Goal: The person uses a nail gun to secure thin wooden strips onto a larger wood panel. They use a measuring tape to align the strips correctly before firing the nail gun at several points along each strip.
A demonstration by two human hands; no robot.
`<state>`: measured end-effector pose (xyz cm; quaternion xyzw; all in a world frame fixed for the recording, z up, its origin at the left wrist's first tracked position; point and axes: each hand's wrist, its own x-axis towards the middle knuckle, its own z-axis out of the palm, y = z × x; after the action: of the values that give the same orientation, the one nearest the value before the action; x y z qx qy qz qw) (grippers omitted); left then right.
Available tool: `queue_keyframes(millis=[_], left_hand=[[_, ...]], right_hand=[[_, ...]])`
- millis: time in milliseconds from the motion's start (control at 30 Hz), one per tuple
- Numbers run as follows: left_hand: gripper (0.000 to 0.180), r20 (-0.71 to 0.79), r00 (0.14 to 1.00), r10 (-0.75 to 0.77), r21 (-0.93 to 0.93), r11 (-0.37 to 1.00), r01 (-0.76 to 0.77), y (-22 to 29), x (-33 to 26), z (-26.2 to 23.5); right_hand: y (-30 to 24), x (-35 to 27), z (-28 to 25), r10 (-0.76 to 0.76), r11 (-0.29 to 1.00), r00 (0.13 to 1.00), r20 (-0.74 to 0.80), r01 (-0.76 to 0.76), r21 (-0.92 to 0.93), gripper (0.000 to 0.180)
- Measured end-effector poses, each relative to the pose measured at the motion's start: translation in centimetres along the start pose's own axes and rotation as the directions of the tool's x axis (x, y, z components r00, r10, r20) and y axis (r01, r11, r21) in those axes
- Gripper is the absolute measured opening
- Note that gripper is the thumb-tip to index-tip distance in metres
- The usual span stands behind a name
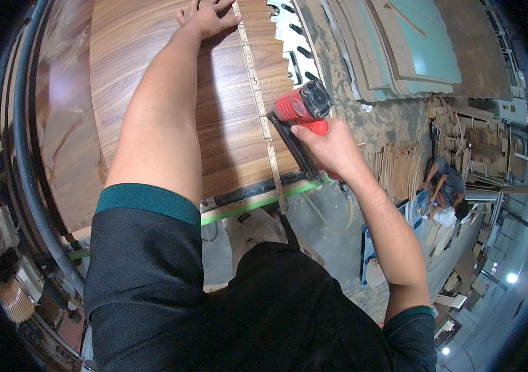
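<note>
My right hand (332, 146) grips the handle of a red and black nail gun (301, 108), whose nose rests against a thin pale wooden strip (262, 111) running along the right edge of a dark wood-grain panel (152, 56). At the far end of the strip, my left hand (207, 17) lies flat on the panel with fingers spread, pressing beside the strip. The strip reaches down to the panel's near edge, where a green-edged board (257, 204) shows.
A white toothed cutout piece (292, 37) lies right of the strip. Stacked teal and tan boards (400, 43) sit at the upper right. Another person (443, 186) crouches among wood offcuts on the floor. A black hose (25, 155) curves along the left.
</note>
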<state>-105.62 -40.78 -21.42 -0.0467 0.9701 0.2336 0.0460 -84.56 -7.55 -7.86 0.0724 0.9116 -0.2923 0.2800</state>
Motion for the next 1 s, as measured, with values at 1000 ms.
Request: queue_keyframes(millis=[1000], left_hand=[[0.09,0.004,1.0,0.014,-0.029,0.999,-0.013,-0.9,0.5,0.8]], right_hand=[[4.7,-4.8,0.1,0.036,0.989,0.997,-0.075,-0.025,0.143,0.042]])
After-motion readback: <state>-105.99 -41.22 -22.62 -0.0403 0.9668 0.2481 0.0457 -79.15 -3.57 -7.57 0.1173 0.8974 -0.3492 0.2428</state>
